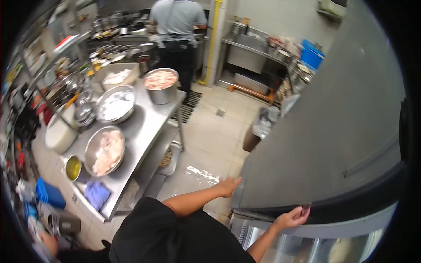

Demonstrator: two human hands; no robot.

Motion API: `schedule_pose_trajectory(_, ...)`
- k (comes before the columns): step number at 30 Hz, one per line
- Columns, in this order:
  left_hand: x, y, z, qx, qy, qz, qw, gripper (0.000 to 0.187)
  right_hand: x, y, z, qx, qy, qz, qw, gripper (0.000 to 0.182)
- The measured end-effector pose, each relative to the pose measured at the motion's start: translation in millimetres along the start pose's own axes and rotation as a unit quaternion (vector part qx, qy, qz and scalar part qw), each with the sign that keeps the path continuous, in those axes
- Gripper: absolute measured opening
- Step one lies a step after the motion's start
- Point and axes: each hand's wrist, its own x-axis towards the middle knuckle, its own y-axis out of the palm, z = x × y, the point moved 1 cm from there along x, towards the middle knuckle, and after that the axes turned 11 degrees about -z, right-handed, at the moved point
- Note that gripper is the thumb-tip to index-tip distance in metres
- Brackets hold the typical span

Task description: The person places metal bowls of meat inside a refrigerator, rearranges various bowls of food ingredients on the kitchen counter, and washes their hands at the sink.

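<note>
A large grey refrigerator door (320, 144) stands ajar on my right, with a dark gasket along its lower edge. My right hand (293, 218) is at that edge, fingers curled round it beside the gasket. Behind the door shows the refrigerator's interior (302, 247), with light-coloured shelving. My left hand (228, 187) is open, its fingers spread and pointing at the near side of the door, with nothing in it.
On the left, a steel table (151, 127) bears a bowl of pale raw meat (106, 153), a bowl of white powder (116, 104), a pot of chopped meat (161, 81) and a purple cloth (97, 195). A person (177, 30) stands at the back. A bin (254, 131) stands beyond the door.
</note>
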Motion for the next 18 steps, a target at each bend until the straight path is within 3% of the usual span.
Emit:
schedule_pose_trajectory(2, -22, -10, 36, -0.058, -0.100, 0.064, 0.991, 0.091, 4, 0, -4, 0.002, -0.010, -0.005, 1.000, 0.039)
schedule_pose_trajectory(3, -28, -14, 50, -0.049, -0.119, 0.053, 0.990, 0.091, 7, 2, 4, 0.027, -0.026, -0.013, 0.999, 0.039)
schedule_pose_trajectory(5, -38, -25, 67, -0.143, 0.069, -0.133, 0.978, 0.091, 13, 1, 12, -0.010, -0.032, 0.000, 0.999, 0.041)
schedule_pose_trajectory(6, -59, -68, 49, -0.231, 0.023, -0.057, 0.971, 0.085, 15, 3, 11, -0.021, -0.050, -0.004, 0.998, 0.041)
schedule_pose_trajectory(8, -86, -117, 44, -0.480, 0.040, 0.051, 0.875, 0.083, 23, -4, 12, -0.040, -0.076, 0.008, 0.996, 0.041)
schedule_pose_trajectory(10, -113, -153, 43, -0.669, 0.139, 0.101, 0.723, 0.075, 31, -5, 18, -0.030, -0.082, 0.009, 0.996, 0.040)
schedule_pose_trajectory(11, -122, -155, 48, -0.669, 0.140, 0.102, 0.723, 0.075, 32, -8, 20, -0.031, -0.082, 0.007, 0.996, 0.040)
schedule_pose_trajectory(13, -130, -159, 59, -0.850, 0.092, 0.054, 0.516, 0.070, 34, -11, 23, 0.019, -0.059, 0.010, 0.998, 0.040)
schedule_pose_trajectory(15, -108, -121, 114, -0.659, -0.195, -0.165, 0.707, 0.065, 31, -9, 31, 0.040, -0.068, 0.003, 0.997, 0.040)
schedule_pose_trajectory(16, -112, -115, 110, -0.477, -0.262, -0.186, 0.818, 0.060, 29, -8, 41, 0.015, -0.079, 0.021, 0.997, 0.040)
schedule_pose_trajectory(17, -116, -107, 105, -0.273, -0.317, -0.200, 0.886, 0.054, 27, -8, 50, -0.011, -0.091, 0.039, 0.995, 0.040)
schedule_pose_trajectory(18, -109, -81, 118, -0.386, -0.255, -0.197, 0.864, 0.051, 26, -8, 53, -0.018, -0.088, 0.041, 0.995, 0.042)
